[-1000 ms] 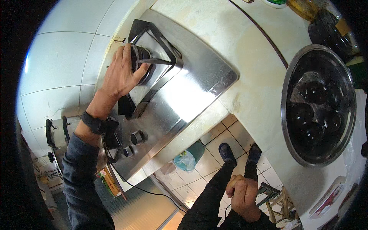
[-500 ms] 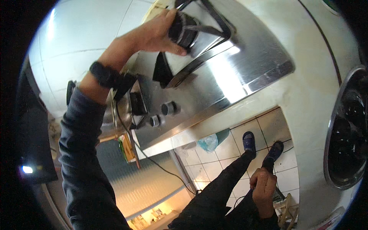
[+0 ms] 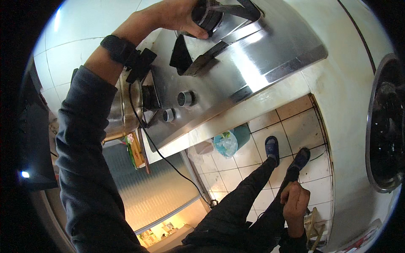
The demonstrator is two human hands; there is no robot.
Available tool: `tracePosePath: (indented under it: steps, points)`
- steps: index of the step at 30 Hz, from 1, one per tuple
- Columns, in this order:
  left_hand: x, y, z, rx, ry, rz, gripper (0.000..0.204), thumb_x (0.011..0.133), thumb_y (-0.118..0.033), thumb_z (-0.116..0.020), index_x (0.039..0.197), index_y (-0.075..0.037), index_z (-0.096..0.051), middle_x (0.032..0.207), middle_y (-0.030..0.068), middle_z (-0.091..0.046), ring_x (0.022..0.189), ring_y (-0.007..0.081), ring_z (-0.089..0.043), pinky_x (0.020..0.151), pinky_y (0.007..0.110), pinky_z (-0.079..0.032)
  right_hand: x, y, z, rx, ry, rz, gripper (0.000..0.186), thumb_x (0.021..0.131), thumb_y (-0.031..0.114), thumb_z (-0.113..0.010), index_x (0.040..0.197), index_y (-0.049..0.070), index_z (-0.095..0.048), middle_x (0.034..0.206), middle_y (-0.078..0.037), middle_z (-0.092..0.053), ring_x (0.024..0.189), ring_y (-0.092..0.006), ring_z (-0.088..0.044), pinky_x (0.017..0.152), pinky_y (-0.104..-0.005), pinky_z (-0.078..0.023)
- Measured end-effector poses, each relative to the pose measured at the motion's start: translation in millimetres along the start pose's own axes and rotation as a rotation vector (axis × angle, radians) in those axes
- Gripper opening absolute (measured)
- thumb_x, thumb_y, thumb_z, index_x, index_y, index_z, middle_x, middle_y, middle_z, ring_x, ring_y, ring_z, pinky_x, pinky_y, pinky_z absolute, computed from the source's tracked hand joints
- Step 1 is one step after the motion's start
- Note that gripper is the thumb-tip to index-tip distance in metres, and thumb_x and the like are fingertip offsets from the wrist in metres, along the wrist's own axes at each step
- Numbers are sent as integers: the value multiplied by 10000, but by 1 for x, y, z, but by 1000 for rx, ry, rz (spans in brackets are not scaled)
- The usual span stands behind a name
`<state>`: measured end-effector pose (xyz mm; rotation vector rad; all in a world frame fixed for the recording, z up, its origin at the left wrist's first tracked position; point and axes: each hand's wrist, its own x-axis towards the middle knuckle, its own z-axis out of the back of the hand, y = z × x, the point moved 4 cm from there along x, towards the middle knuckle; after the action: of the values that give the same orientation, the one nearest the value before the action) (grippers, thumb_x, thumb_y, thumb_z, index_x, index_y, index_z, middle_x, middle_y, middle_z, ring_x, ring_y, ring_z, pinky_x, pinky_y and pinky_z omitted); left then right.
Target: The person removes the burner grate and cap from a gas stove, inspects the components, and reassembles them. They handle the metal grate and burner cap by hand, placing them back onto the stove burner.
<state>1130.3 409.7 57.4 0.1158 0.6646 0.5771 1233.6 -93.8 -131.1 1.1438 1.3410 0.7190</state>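
At the top edge, my left hand (image 3: 179, 14) is closed around the black round burner (image 3: 207, 17) of a stainless steel gas stove (image 3: 240, 71). Its thumb presses the burner's near side, while part of the hand is cut off by the picture edge. Next to the burner stands a dark metal pan support (image 3: 242, 12). Two round control knobs, a larger one (image 3: 185, 98) and a smaller one (image 3: 168, 115), sit on the stove's near left part. Low at the right, my right hand (image 3: 295, 201) hangs in a fist above my legs; anything inside it is hidden.
A shiny metal pot (image 3: 122, 107) stands left of the knobs. From the black wrist device (image 3: 141, 65) a thin cable (image 3: 164, 166) hangs down. A dark sink (image 3: 388, 126) is set into the pale counter (image 3: 337, 105) at the right. A teal bin (image 3: 241, 135) stands on the tiled floor.
The view has shifted, so the stove and my left hand appear higher in the picture. My left hand keeps its grip on the burner, and my right hand stays in a fist.
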Motion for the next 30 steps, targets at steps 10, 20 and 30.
tracePosePath:
  steps: [10,20,30]
  points:
    - [8,-1,-8,-75,184,85,843,731,-509,-968,1249,42,-595,1125,202,-675,1075,325,-670,938,454,-549,-19,-25,13,31,-85,-64,533,1171,275,-377,714,47,-529,608,-77,-502,492,-140,-422,488,-329,-327]
    - [4,21,-25,-127,-79,-37,1103,610,-560,-1013,1415,19,-529,1313,219,-601,1234,387,-623,1084,472,-530,-21,-25,19,-115,-51,-100,417,1112,210,-447,743,55,-567,638,-110,-586,525,-233,-579,540,-386,-469]
    - [7,6,-14,-38,2,111,1022,590,-475,-1034,1349,18,-558,1272,234,-621,1226,411,-627,1101,459,-510,-16,-35,22,-35,23,-235,458,1114,272,-441,767,24,-609,648,-140,-602,541,-242,-629,545,-379,-505]
